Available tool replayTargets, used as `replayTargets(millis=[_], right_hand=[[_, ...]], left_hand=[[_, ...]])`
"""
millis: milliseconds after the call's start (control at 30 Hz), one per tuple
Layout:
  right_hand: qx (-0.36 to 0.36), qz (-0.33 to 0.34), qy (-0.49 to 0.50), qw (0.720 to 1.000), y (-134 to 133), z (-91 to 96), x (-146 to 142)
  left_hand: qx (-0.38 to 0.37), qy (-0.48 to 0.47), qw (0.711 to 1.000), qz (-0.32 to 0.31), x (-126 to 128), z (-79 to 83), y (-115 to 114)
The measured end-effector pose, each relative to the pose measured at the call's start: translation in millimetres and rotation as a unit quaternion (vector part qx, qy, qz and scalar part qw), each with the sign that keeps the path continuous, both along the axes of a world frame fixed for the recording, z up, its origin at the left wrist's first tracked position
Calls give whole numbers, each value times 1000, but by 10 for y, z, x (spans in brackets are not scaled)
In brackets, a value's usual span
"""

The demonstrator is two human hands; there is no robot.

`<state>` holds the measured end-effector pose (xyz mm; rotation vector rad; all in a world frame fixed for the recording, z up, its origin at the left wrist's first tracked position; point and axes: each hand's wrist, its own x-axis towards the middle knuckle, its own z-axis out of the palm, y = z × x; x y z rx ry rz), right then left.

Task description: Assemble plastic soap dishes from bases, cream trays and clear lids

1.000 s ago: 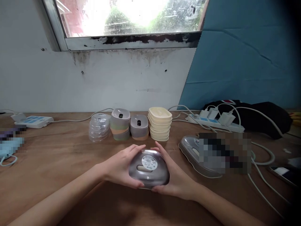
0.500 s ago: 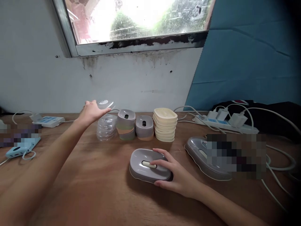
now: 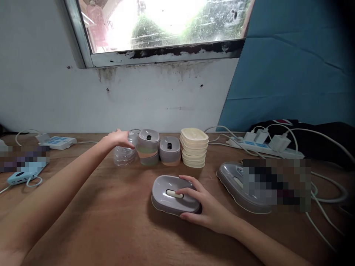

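Note:
My right hand [image 3: 206,207] is wrapped round the right end of a grey oval plastic box [image 3: 166,184], its index finger at the cream insert [image 3: 174,193] in the middle of the top. The box rests on the table. My left hand [image 3: 120,139] reaches to the stack of clear plastic covers [image 3: 124,157] at the back, with its thumb along the front of the top clear cover [image 3: 132,138]; the other fingers are partly hidden behind it. Right of that stack stand grey boxes [image 3: 149,138] and another grey box pile [image 3: 169,145], both with dark slots.
A pile of cream trays [image 3: 194,136] stands by the grey boxes. At the right lies a clear-covered grey box [image 3: 231,177], near a power strip [image 3: 266,147] and loose cables. A second power strip [image 3: 59,142] and a light-blue device [image 3: 26,174] are at the left.
My left hand has come down and to the right with the clear cover, from above the stack onto its top. My right hand stays on the grey box.

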<state>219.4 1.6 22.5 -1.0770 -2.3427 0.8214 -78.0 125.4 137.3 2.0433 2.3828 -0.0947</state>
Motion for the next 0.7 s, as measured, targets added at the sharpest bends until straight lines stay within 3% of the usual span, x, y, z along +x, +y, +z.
replayTargets(millis=[300,433,467,533,600,633,700], right_hand=[[-1,3,-10,1000,-10,13,2],[7,12,-6,1000,-9,-5,7],[11,14,-4,1000,-9,-13,5],[24,20,-2,1000,-8,-29,-1],[36,26,3,999,-8,-43,-7],[41,26,9,999,-7,-51,-8],[44,19,25,999,-5,-66,0]], left_hand=[[-13,-10,999,-28,-119,14,-91],[98,-3,993,-58,85,32,-390],[158,-13,981,-107,186,-12,-506],[210,-85,929,-293,408,-180,-737],[116,-133,867,-465,607,-427,-910],[67,-146,852,-499,683,-557,-963],[1,-166,845,-508,781,-780,-1004]])
